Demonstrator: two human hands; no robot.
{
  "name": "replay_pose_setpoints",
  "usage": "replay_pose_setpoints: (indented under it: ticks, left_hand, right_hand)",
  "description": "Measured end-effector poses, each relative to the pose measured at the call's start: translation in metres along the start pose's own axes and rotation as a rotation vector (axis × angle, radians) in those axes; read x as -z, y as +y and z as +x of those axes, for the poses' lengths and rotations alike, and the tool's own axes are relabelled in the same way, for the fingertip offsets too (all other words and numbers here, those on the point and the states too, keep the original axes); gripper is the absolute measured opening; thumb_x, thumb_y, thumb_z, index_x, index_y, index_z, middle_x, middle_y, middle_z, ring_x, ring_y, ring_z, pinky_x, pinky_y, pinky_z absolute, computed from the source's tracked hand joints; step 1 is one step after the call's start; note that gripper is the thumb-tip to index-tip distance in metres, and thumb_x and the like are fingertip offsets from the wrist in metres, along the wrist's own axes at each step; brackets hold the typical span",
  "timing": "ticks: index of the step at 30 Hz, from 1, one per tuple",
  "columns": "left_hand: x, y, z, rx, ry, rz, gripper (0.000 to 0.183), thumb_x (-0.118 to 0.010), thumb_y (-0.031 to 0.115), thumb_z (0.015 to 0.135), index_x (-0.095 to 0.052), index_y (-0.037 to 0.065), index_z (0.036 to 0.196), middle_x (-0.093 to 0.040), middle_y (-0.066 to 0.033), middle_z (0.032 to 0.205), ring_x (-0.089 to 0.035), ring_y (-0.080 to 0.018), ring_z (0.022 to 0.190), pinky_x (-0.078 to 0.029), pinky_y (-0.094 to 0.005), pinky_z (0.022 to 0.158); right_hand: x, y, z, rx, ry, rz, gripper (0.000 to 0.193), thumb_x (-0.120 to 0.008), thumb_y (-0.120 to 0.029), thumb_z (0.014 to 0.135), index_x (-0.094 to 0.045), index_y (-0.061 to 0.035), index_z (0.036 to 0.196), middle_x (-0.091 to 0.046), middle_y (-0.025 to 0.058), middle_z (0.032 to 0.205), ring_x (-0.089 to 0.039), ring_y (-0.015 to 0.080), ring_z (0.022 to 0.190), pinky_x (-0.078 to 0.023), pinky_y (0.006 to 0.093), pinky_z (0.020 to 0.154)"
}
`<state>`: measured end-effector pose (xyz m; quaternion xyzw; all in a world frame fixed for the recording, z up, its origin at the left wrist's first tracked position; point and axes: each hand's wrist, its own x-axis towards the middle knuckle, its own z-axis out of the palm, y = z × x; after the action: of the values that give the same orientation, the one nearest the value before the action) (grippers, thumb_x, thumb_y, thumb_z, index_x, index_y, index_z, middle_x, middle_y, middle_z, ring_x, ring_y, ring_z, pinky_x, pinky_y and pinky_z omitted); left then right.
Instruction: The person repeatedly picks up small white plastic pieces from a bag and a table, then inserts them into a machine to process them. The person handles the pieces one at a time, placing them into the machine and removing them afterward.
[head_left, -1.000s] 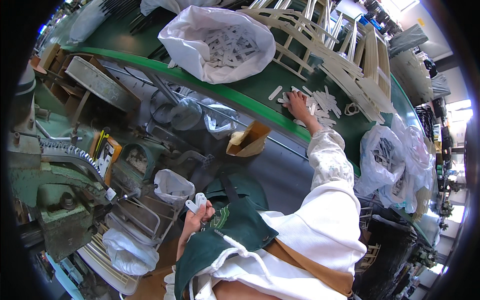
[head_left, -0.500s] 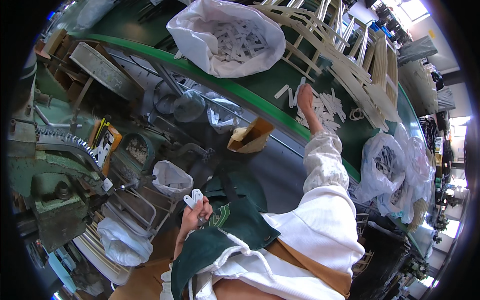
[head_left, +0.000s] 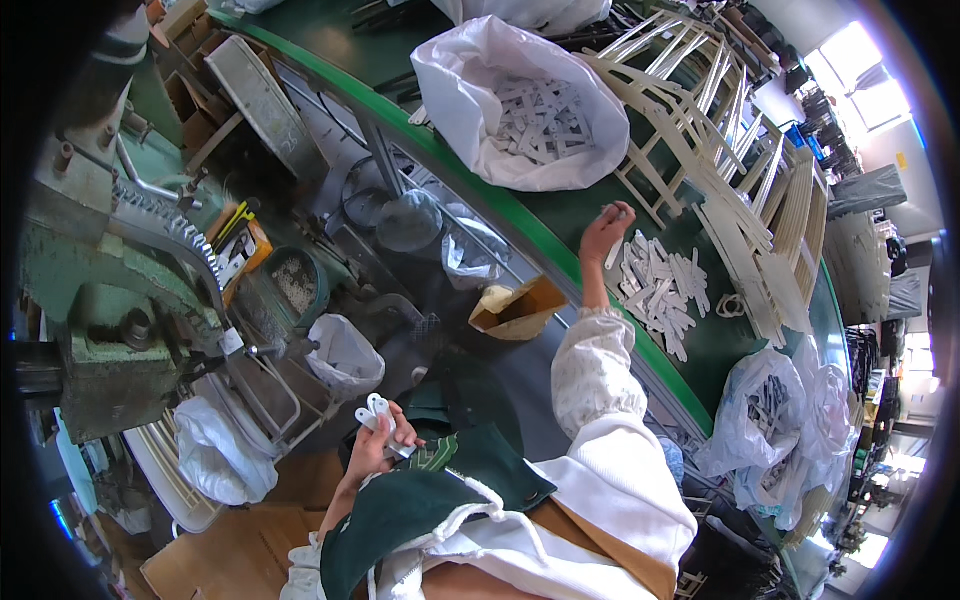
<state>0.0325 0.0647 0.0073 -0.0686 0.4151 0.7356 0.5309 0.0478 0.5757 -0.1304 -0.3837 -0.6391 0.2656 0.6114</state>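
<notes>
My left hand [head_left: 385, 442] is closed around several flat white strips [head_left: 373, 412] with rounded, holed ends, held low in front of my apron. Over the green-edged table, my right hand [head_left: 606, 232] is closed, with a white strip [head_left: 614, 252] showing along its palm side; its exact grip is partly hidden by the fingers. Just right of that hand lies a loose pile of the same strips [head_left: 655, 285]. A large white sack [head_left: 455, 80], open at the top and full of similar strips, stands beyond it.
Pale slatted frames [head_left: 715, 150] crowd the table's far right. Plastic bags of parts [head_left: 725, 440] sit at its right end. A green machine [head_left: 130, 350] stands at left. An open cardboard box [head_left: 535, 310] and a white bag-lined bin [head_left: 345, 360] are below the table.
My right hand has drawn back from above the strip pile to its left side, its arm more bent. My left hand still holds its strips. The view has shifted.
</notes>
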Motion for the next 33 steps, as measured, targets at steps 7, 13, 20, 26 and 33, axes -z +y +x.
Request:
replay_pose_setpoints:
  ticks: [7, 13, 20, 26, 33]
  left_hand:
    - [0.018, -0.01, 0.0, -0.042, -0.118, 0.051, 0.029, -0.046, 0.033, 0.097, -0.047, 0.006, 0.108, -0.042, -0.0015, 0.073, -0.049, -0.0143, 0.075, -0.045, -0.0341, 0.079]
    - [0.011, -0.005, -0.001, -0.005, -0.096, 0.009, 0.029, -0.047, 0.033, 0.097, -0.047, 0.006, 0.107, -0.041, -0.0014, 0.073, -0.048, -0.015, 0.072, -0.045, -0.0341, 0.079]
    - [0.028, -0.003, 0.007, -0.126, -0.045, -0.173, 0.021, -0.051, 0.027, 0.096, -0.052, 0.006, 0.097, -0.026, 0.0043, 0.056, -0.025, -0.0059, 0.045, -0.022, -0.0231, 0.041]
    - [0.011, 0.029, 0.011, -0.323, 0.185, -0.265, 0.022, -0.055, 0.02, 0.094, -0.057, 0.0, 0.104, -0.025, 0.0074, 0.056, -0.022, -0.0036, 0.044, -0.019, -0.0215, 0.041]
    - [0.016, 0.053, 0.008, -0.471, 0.425, -0.21, 0.017, -0.067, 0.012, 0.086, -0.065, 0.0, 0.096, -0.048, 0.0057, 0.059, -0.034, -0.0005, 0.044, -0.021, -0.0192, 0.041]
  right_hand:
    - [-0.01, 0.005, -0.014, -0.099, -0.358, -0.065, 0.032, -0.058, -0.003, 0.086, -0.048, -0.0001, 0.116, -0.053, 0.0114, 0.084, -0.055, 0.0227, 0.08, -0.045, 0.0325, 0.075]
    - [-0.005, 0.009, -0.003, 0.062, -0.302, -0.168, 0.014, -0.051, -0.013, 0.093, -0.055, 0.0004, 0.092, -0.055, 0.0129, 0.082, -0.056, 0.0263, 0.07, -0.043, 0.0356, 0.065]
    - [-0.012, -0.073, -0.025, -0.93, -0.521, 0.452, 0.015, -0.049, -0.011, 0.093, -0.049, -0.0005, 0.104, -0.054, 0.0062, 0.076, -0.052, 0.0134, 0.063, -0.044, 0.0255, 0.058]
    - [-0.004, -0.223, -0.12, -1.167, -1.442, 0.671, 0.036, -0.051, 0.001, 0.089, -0.041, 0.0076, 0.123, -0.061, 0.015, 0.099, -0.06, 0.0169, 0.08, -0.05, 0.0263, 0.069]
    - [-0.01, -0.347, -0.205, -0.938, -1.779, 0.608, 0.018, -0.055, -0.016, 0.094, -0.048, -0.001, 0.1, -0.062, 0.0061, 0.08, -0.056, 0.0076, 0.058, -0.042, 0.0191, 0.049]
